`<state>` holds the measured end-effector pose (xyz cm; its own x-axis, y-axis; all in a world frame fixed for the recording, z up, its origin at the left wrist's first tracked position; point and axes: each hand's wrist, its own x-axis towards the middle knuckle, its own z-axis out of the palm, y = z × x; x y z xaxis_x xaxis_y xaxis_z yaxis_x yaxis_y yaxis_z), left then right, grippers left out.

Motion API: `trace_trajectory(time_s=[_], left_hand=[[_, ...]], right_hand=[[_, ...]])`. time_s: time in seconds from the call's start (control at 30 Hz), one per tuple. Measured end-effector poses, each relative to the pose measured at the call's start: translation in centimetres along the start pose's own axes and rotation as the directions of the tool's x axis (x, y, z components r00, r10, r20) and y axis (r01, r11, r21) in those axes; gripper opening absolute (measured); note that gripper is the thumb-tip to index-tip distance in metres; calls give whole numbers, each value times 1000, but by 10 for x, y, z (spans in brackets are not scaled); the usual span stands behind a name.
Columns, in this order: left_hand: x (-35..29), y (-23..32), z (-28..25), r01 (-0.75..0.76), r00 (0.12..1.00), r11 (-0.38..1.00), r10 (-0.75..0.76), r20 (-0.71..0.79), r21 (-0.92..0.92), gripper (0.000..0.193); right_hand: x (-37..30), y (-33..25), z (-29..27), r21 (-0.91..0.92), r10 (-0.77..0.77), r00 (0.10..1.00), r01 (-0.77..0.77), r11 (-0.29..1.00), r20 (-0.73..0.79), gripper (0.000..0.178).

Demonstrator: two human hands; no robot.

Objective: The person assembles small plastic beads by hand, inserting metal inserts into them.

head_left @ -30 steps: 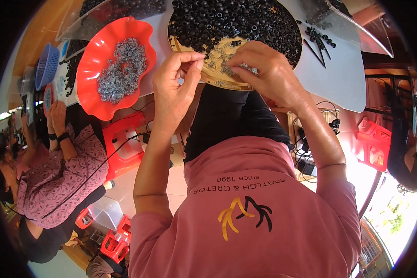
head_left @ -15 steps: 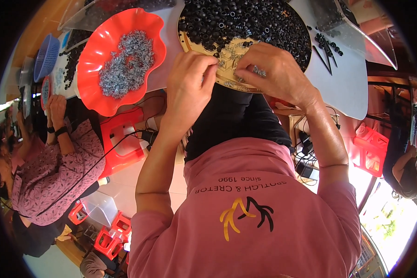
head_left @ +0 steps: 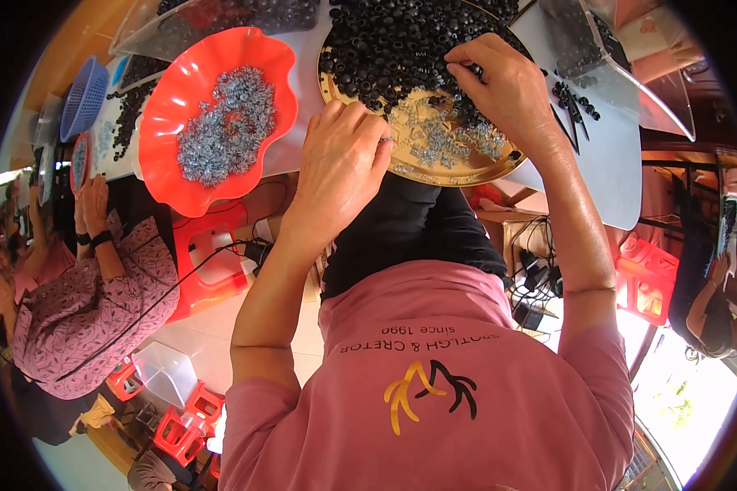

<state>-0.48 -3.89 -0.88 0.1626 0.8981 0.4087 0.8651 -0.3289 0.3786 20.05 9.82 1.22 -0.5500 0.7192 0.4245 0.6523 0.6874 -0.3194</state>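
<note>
Far left, a blue basket (head_left: 85, 100) tipped on its side edge-on to me; just nearer, a co-worker's hands (head_left: 90, 204) close together, their work too small to read.

Next right, a red bowl (head_left: 162, 123) with a wavy rim, holding a heap of coils (head_left: 229, 123), small and pale. Room round the heap inside the wall.

Left hand (head_left: 340, 159): back up, at the near left edge of the tray (head_left: 483, 174). Grip pinched together, thumb against curled fingers; a small dark piece (head_left: 383, 140) shows at the thumb, kind not clear.

Tray itself round and gold. Beads (head_left: 377, 53), black, piled over its far part; loose coils (head_left: 442, 139) scattered across the near part, some up against the beads.

Right hand (head_left: 512, 86): over the right side of the tray, fingertips at the beads, thumb and forefinger near each other. Whether the grip has a bead, I cannot tell.

Farther right, black rods (head_left: 578, 123) on the counter (head_left: 610, 176), then a clear bin (head_left: 622, 61).

On handling, my judgement: take one bead from the fringe of the pile, not the middle, where neighbours would roll. Pinch lightly, tips only; such small parts would likely spring or slip under a hard squeeze. Best keep the left hand steady and low over the tray, so a dropped piece lands inside the rim. Lift clear of the coils; they look apt to tangle.
</note>
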Motion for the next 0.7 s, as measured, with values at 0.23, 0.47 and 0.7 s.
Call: trace_trajectory(time_s=[0.23, 0.47, 0.7], left_hand=[[1, -1, -1, 23, 999, 997, -24, -23, -68, 7], [3, 1, -4, 47, 999, 998, -45, 25, -51, 10], [-6, 4, 1, 107, 979, 984, -129, -158, -144, 12]], right_hand=[[20, -6, -5, -2, -93, 995, 93, 996, 45, 14], [23, -12, -2, 22, -235, 941, 237, 971, 243, 14], [32, -30, 14, 97, -297, 938, 284, 954, 180, 13]])
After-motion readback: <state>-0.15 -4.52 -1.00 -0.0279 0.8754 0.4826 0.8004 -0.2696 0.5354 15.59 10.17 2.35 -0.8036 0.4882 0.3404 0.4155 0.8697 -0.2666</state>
